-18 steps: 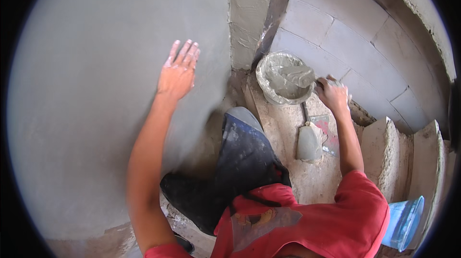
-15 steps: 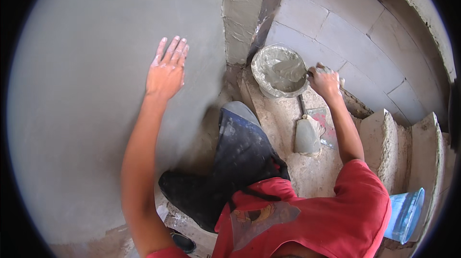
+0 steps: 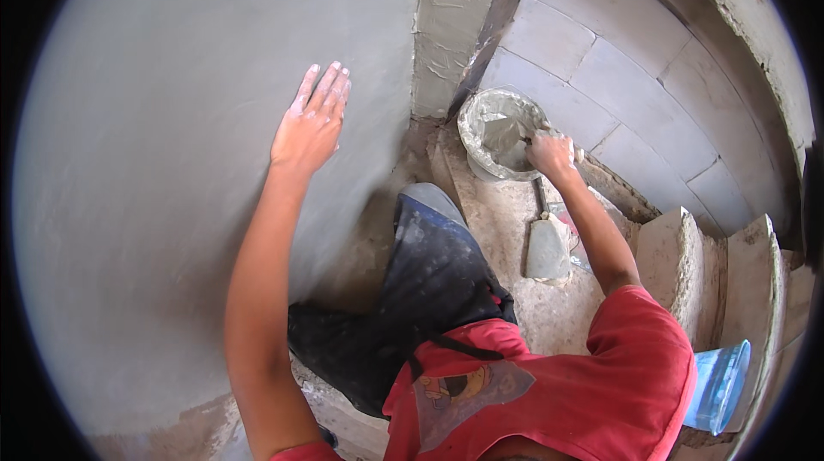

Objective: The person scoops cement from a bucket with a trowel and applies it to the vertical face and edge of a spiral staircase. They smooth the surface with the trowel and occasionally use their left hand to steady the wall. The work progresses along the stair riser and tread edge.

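Observation:
My left hand point(image 3: 307, 128) is stretched out flat in front of the smooth grey plastered wall point(image 3: 172, 160), fingers extended and whitened with plaster. Whether its palm touches the wall I cannot tell. My right hand point(image 3: 552, 153) is closed round the handle of a trowel point(image 3: 525, 141) at the right rim of a bucket point(image 3: 470, 145). The trowel's blade reaches down into the bucket and is mostly hidden by the hand and the wet grey plaster point(image 3: 506, 132). Plaster also coats the bucket's inner wall and rim.
A second trowel point(image 3: 548, 251) with a broad grey blade lies on the step below the bucket. Rough concrete stairs point(image 3: 669, 251) run off to the right, with a blue bucket point(image 3: 719, 385) on them. Pale blockwork point(image 3: 644, 92) rises behind.
My right hand has moved left and slightly down, taking the trowel deeper into the bucket. My left hand appears slightly farther right, still flat; the whole view has shifted a little.

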The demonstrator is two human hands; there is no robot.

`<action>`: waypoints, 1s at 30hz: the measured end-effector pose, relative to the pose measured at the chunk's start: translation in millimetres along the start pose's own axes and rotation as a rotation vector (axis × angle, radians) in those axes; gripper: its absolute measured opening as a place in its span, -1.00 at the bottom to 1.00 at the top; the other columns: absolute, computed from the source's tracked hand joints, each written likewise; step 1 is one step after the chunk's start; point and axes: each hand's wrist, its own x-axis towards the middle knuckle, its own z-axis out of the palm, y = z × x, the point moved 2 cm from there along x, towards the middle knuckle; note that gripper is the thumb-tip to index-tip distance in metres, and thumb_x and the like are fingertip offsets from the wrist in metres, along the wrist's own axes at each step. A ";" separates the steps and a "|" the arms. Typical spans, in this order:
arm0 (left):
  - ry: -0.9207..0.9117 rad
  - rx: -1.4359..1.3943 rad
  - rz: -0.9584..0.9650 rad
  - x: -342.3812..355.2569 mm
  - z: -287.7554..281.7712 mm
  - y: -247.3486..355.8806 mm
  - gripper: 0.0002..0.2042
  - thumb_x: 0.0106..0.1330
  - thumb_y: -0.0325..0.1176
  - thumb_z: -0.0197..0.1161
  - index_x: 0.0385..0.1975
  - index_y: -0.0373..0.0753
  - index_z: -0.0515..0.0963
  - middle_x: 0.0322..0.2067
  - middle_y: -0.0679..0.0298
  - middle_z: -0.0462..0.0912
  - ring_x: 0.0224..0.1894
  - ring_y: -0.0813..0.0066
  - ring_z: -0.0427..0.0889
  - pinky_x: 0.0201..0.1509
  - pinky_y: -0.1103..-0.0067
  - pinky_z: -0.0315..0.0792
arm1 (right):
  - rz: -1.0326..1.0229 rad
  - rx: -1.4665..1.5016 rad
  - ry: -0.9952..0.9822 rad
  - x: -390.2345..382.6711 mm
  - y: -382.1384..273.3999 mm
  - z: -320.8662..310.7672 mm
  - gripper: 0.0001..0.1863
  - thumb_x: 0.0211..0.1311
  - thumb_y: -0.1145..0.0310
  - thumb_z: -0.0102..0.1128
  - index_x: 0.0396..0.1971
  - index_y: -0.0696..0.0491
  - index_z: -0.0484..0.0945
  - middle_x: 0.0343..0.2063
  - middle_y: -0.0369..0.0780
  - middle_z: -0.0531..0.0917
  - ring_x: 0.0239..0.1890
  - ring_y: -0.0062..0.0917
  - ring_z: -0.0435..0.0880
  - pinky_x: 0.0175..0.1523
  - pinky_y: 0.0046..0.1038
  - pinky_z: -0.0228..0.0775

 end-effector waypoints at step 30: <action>0.030 -0.014 -0.021 -1.2 16.0 5.6 -0.32 0.46 -0.11 0.19 0.56 -0.15 0.26 0.61 0.36 0.15 0.68 0.42 -0.03 0.78 0.26 -0.19 | -0.044 0.175 0.306 -20.5 6.9 -76.2 -0.64 0.24 0.09 0.34 -0.01 -0.12 0.79 0.02 -0.17 0.73 0.03 -0.13 0.76 0.07 -0.08 0.60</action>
